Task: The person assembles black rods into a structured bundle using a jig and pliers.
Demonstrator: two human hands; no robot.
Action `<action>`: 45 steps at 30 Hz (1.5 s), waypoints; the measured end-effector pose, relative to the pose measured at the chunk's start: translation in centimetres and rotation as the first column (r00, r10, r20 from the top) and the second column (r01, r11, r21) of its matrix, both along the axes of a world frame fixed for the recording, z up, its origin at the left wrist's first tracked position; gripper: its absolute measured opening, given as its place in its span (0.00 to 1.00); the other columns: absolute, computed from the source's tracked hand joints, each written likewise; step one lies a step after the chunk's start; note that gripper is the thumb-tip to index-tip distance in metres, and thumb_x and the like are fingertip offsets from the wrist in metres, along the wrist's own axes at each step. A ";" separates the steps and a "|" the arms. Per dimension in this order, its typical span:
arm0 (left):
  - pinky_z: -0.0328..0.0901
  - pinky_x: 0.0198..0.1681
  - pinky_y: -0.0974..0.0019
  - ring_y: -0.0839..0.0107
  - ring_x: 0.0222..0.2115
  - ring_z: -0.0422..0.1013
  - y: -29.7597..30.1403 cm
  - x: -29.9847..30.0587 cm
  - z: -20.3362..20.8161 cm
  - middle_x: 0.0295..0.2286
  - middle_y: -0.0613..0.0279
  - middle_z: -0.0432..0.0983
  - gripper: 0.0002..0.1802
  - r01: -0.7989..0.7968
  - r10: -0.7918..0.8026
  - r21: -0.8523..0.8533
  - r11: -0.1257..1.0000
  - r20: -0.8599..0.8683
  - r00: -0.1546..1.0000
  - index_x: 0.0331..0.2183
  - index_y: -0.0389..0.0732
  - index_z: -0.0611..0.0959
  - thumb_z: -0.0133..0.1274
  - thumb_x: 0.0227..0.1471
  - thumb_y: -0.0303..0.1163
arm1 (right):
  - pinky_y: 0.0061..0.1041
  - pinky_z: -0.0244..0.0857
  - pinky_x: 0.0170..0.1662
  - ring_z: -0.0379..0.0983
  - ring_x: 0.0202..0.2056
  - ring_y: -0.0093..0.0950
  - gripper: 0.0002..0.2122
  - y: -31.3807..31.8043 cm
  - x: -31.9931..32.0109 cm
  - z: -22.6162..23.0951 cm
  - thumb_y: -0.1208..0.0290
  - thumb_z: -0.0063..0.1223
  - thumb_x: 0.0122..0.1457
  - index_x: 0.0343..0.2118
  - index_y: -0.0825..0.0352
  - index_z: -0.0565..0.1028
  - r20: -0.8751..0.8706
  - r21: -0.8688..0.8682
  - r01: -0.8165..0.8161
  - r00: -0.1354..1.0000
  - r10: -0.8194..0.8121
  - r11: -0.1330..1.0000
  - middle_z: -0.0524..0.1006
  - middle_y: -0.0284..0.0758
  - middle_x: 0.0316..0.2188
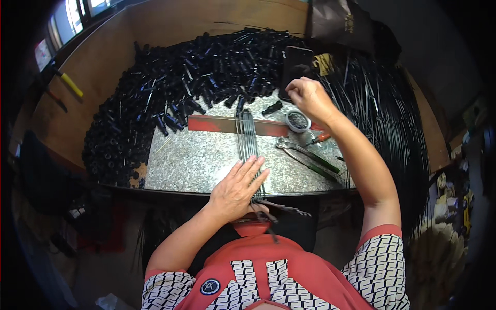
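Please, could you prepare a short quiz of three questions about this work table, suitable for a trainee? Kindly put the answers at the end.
1. Multiple choice: on what does the left hand rest?
a) a phone
b) a bundle of thin rods
c) a dark bag

2. True or false: in the picture, the right hand appears nearer than the left hand to the small round cup.

3. Fill in the blank: the pliers lying on the speckled board have ____ handles.

Key: 1. b; 2. true; 3. green.
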State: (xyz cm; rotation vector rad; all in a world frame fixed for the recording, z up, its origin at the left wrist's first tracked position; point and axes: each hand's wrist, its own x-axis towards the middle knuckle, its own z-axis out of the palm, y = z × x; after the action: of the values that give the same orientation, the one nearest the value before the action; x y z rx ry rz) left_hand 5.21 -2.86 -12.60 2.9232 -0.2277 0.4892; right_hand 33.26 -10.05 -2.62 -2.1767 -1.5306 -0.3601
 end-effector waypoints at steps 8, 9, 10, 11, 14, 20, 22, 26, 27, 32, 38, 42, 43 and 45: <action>0.50 0.62 0.56 0.55 0.61 0.50 0.3 0.2 0.4 0.58 0.50 0.56 0.51 0.066 -0.077 -0.111 0.992 -0.098 0.992 0.57 0.36 0.63 0.67 0.31 0.38 | 0.36 0.70 0.37 0.76 0.34 0.44 0.07 -6.4 5.2 1.3 0.79 0.50 0.48 0.28 0.69 0.79 0.204 -0.337 0.381 0.922 -0.328 0.861 0.78 0.48 0.29; 0.50 0.62 0.56 0.54 0.61 0.50 0.4 0.2 0.4 0.58 0.50 0.56 0.51 0.073 -0.084 -0.109 0.991 -0.101 0.991 0.57 0.35 0.63 0.67 0.31 0.38 | 0.38 0.71 0.38 0.76 0.34 0.45 0.07 -6.8 5.7 0.6 0.79 0.49 0.47 0.28 0.68 0.79 0.241 -0.392 0.393 0.917 -0.319 0.832 0.78 0.48 0.31; 0.50 0.62 0.56 0.54 0.61 0.50 0.4 0.2 0.4 0.58 0.49 0.56 0.51 0.078 -0.089 -0.108 0.991 -0.104 0.991 0.57 0.34 0.63 0.68 0.30 0.37 | 0.38 0.71 0.38 0.76 0.34 0.45 0.07 -7.1 6.1 -0.1 0.79 0.49 0.47 0.28 0.68 0.79 0.233 -0.387 0.395 0.916 -0.326 0.833 0.78 0.48 0.31; 0.51 0.62 0.55 0.52 0.61 0.51 0.4 0.3 0.5 0.58 0.48 0.56 0.50 0.088 -0.100 -0.113 0.990 -0.105 0.989 0.56 0.32 0.64 0.67 0.32 0.39 | 0.37 0.71 0.39 0.76 0.35 0.45 0.07 -7.3 6.5 -0.9 0.79 0.48 0.48 0.27 0.69 0.79 0.246 -0.436 0.388 0.919 -0.307 0.812 0.78 0.47 0.31; 0.52 0.61 0.55 0.51 0.60 0.51 0.3 0.5 0.7 0.57 0.47 0.57 0.48 0.096 -0.110 -0.172 0.981 -0.079 0.991 0.55 0.32 0.65 0.67 0.34 0.41 | 0.38 0.69 0.40 0.75 0.35 0.44 0.08 -8.3 7.6 -3.3 0.74 0.44 0.49 0.25 0.65 0.78 0.194 -0.427 0.378 0.926 -0.325 0.822 0.78 0.46 0.30; 0.50 0.62 0.53 0.48 0.61 0.49 0.6 0.6 -0.6 0.58 0.46 0.55 0.48 0.033 -0.038 -0.145 0.989 -0.037 0.999 0.55 0.37 0.67 0.66 0.35 0.49 | 0.36 0.71 0.35 0.76 0.32 0.45 0.06 -8.0 6.6 -3.4 0.80 0.47 0.44 0.22 0.70 0.77 0.269 -0.366 0.342 0.929 -0.253 0.865 0.77 0.49 0.27; 0.50 0.62 0.52 0.46 0.61 0.49 0.3 0.8 -0.3 0.59 0.46 0.54 0.49 -0.003 0.004 -0.104 0.995 0.004 1.000 0.55 0.39 0.67 0.67 0.33 0.51 | 0.38 0.68 0.36 0.74 0.31 0.45 0.09 -8.5 7.2 -3.7 0.73 0.43 0.48 0.23 0.66 0.77 0.272 -0.366 0.338 0.930 -0.247 0.867 0.77 0.45 0.28; 0.50 0.61 0.51 0.45 0.61 0.48 0.0 1.0 0.1 0.58 0.45 0.54 0.50 -0.051 0.050 -0.028 0.998 -0.057 0.997 0.55 0.38 0.67 0.67 0.33 0.51 | 0.38 0.69 0.37 0.75 0.32 0.45 0.09 -8.9 7.1 -4.4 0.73 0.42 0.49 0.24 0.66 0.78 0.244 -0.328 0.343 0.931 -0.272 0.880 0.77 0.46 0.29; 0.50 0.61 0.51 0.45 0.61 0.48 -0.1 0.9 0.1 0.58 0.45 0.55 0.49 -0.048 0.047 -0.030 0.998 -0.057 0.997 0.55 0.38 0.67 0.66 0.34 0.51 | 0.38 0.69 0.37 0.75 0.33 0.45 0.10 -8.9 7.0 -4.5 0.73 0.42 0.49 0.25 0.67 0.78 0.268 -0.293 0.334 0.928 -0.258 0.896 0.77 0.46 0.29; 0.50 0.60 0.48 0.45 0.61 0.49 0.1 0.6 -0.6 0.58 0.45 0.56 0.49 -0.034 0.033 -0.032 0.999 -0.029 0.999 0.56 0.36 0.64 0.64 0.38 0.52 | 0.37 0.70 0.39 0.75 0.36 0.45 0.08 -8.6 6.0 -3.6 0.79 0.42 0.52 0.28 0.72 0.76 0.180 -0.375 0.305 0.950 -0.253 0.876 0.77 0.49 0.31; 0.50 0.60 0.48 0.43 0.60 0.49 -0.5 0.8 -0.1 0.57 0.43 0.57 0.51 -0.065 0.067 0.043 0.997 -0.052 0.996 0.56 0.35 0.64 0.65 0.36 0.53 | 0.36 0.71 0.38 0.77 0.34 0.42 0.08 -8.6 6.2 -3.5 0.76 0.46 0.48 0.26 0.67 0.79 0.333 -0.430 0.366 0.914 -0.232 0.825 0.79 0.45 0.29; 0.54 0.58 0.43 0.42 0.59 0.50 -0.5 0.7 0.1 0.56 0.52 0.59 0.46 -0.072 0.072 0.000 0.997 -0.002 0.997 0.54 0.42 0.71 0.64 0.35 0.55 | 0.35 0.71 0.37 0.76 0.33 0.43 0.08 -8.4 5.8 -3.5 0.79 0.46 0.47 0.23 0.71 0.78 0.281 -0.402 0.360 0.923 -0.261 0.842 0.78 0.48 0.28; 0.54 0.58 0.43 0.42 0.59 0.50 -0.5 0.6 0.0 0.57 0.52 0.59 0.46 -0.072 0.072 -0.002 0.997 0.005 0.997 0.54 0.42 0.71 0.64 0.35 0.55 | 0.35 0.72 0.38 0.77 0.33 0.42 0.09 -8.4 5.8 -3.5 0.76 0.46 0.49 0.26 0.68 0.80 0.320 -0.409 0.371 0.914 -0.249 0.834 0.79 0.45 0.28; 0.54 0.58 0.43 0.42 0.59 0.50 -0.4 0.7 -0.2 0.57 0.53 0.58 0.46 -0.069 0.069 0.001 0.998 0.014 0.998 0.54 0.43 0.71 0.64 0.35 0.55 | 0.35 0.72 0.38 0.77 0.33 0.42 0.08 -8.6 6.0 -3.8 0.76 0.46 0.49 0.25 0.68 0.80 0.321 -0.387 0.367 0.914 -0.250 0.846 0.79 0.45 0.28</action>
State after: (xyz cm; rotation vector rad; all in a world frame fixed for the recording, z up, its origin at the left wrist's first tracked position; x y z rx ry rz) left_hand 5.86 -3.26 -12.76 2.9379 -0.1294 0.5206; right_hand 39.27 -18.66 -6.37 -2.8531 -1.4973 -0.4521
